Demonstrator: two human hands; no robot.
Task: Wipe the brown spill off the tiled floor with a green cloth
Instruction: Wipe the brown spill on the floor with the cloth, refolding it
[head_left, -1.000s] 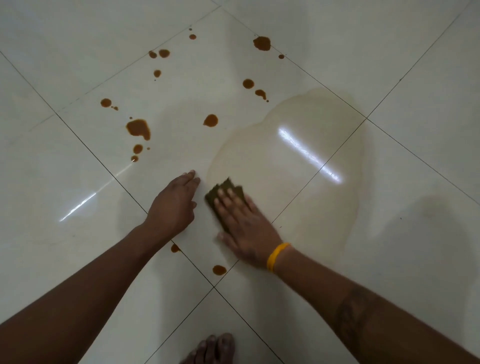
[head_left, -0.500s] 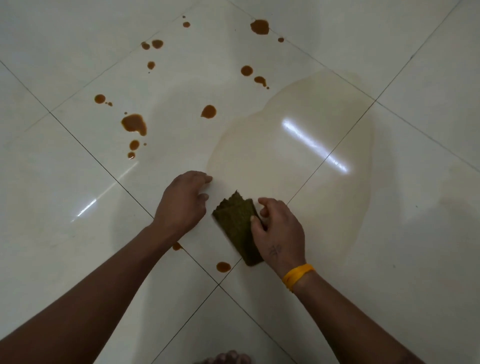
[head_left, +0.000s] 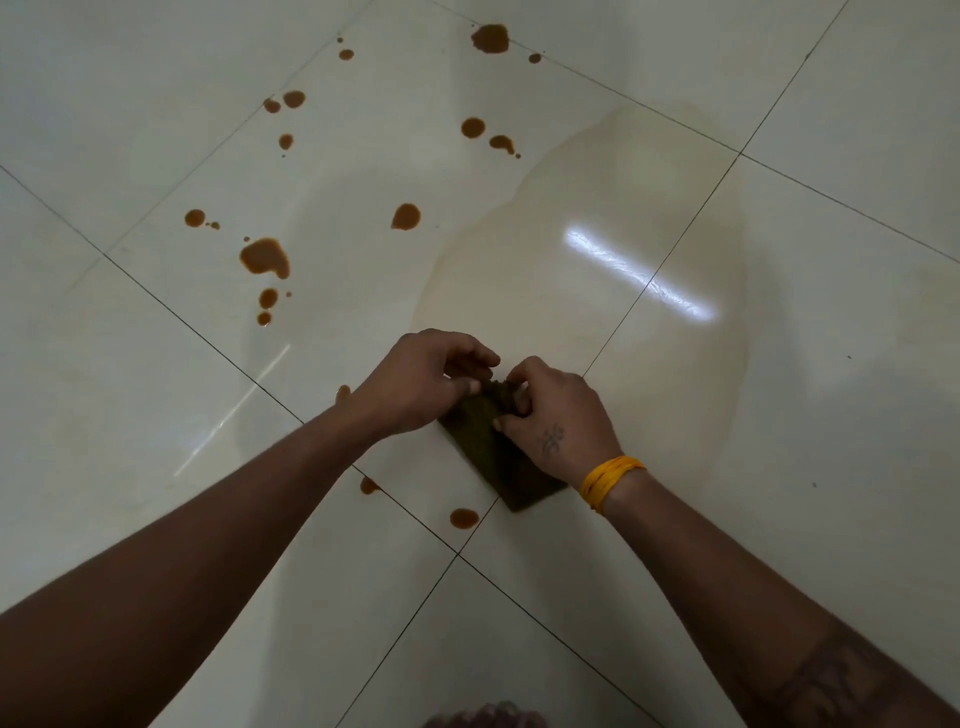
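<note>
We pinch top end of cloth (head_left: 491, 447) with both hands — left hand (head_left: 423, 382) and right hand (head_left: 550, 415), fingers curled tight on bunched-up edge. Rest of cloth lies flat on floor (head_left: 130, 395), dark green, long end pointing back at us. Yellow band (head_left: 608, 480) on right wrist. Small brown drop (head_left: 464, 517) just beside cloth's near corner. More brown drops — biggest one (head_left: 265, 257) — sit well apart, up and left. Pale wet patch (head_left: 597, 208) spreads past our hands.

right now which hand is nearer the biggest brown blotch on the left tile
Left. The left hand sits just right of and below the blotch; the right hand lies farther right, beyond the left, both pinching the cloth.
</note>
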